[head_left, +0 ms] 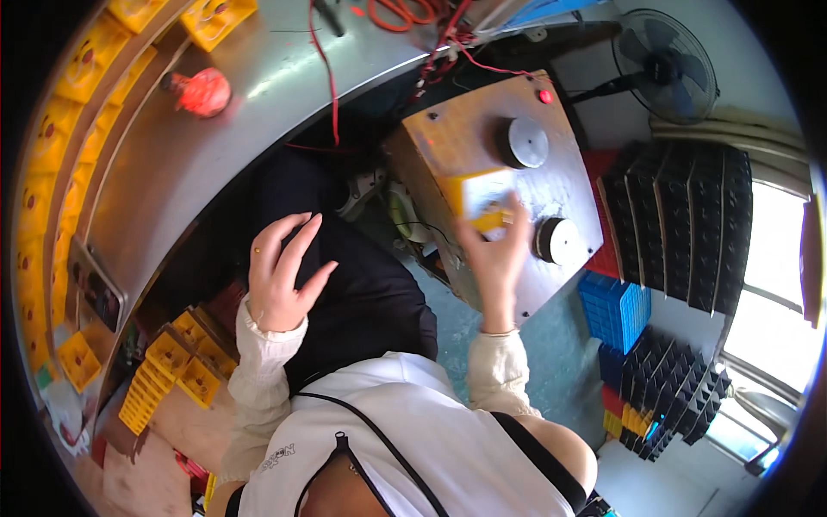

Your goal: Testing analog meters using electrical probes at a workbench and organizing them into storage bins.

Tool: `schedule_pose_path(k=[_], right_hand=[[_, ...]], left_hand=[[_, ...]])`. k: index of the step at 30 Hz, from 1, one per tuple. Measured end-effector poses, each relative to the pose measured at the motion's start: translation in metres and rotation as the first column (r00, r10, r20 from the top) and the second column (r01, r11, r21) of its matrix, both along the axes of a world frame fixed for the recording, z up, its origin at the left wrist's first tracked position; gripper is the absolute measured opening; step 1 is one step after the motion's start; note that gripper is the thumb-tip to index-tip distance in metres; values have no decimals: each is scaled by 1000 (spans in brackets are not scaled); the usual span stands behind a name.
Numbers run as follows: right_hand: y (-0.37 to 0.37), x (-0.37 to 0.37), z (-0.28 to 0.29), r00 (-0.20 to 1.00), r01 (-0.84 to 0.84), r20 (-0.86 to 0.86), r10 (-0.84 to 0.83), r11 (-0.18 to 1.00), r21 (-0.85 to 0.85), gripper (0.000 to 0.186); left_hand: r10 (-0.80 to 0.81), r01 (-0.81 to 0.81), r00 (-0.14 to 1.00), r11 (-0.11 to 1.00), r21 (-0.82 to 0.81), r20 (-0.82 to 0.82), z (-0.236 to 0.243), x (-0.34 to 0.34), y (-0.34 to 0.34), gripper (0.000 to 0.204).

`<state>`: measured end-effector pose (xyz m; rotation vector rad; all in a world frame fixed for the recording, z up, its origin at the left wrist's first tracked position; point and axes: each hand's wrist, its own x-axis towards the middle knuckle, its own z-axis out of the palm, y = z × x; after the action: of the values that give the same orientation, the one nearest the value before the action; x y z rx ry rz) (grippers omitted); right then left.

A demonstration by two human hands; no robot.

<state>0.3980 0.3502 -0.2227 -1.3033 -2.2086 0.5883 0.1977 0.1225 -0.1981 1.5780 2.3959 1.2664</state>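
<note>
A black fan (663, 65) near black trays (685, 226), blue crate (615, 312) beside them, possibly a phone (97, 289) far left

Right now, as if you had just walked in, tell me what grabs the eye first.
First, the wooden-sided box right of centre, topped by two round metal discs, with the right hand blurred at a yellow tray over it. Then the yellow trays lining the left edge, and the stacked black racks at right.
</note>
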Motion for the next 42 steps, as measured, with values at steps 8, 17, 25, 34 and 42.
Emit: schedule_pose_path(k=[8,17,25,34,42], right_hand=[[96,114,-17,825,481,209,-525,847,226,87],[100,119,-28,913,404,-30,-408,887,223,77],[-61,-86,6,871,-315,-421,255,946,-77,88],[-170,-178,49,568,-812,-554,608,521,-261,67],[-147,-172,36,627,-764,-474,618,608,-217,38]], left_hand=[[15,-12,999,998,-61,40,8,-29,12,52],[73,-73,997,997,-31,5,7,-16,-3,59],[35,-43,995,996,-83,-92,14,-11,-21,84],[505,-501,861,863,64,-65,24,-63,-91,107],[550,-541,833,833,117,-64,9,-58,-93,109]])
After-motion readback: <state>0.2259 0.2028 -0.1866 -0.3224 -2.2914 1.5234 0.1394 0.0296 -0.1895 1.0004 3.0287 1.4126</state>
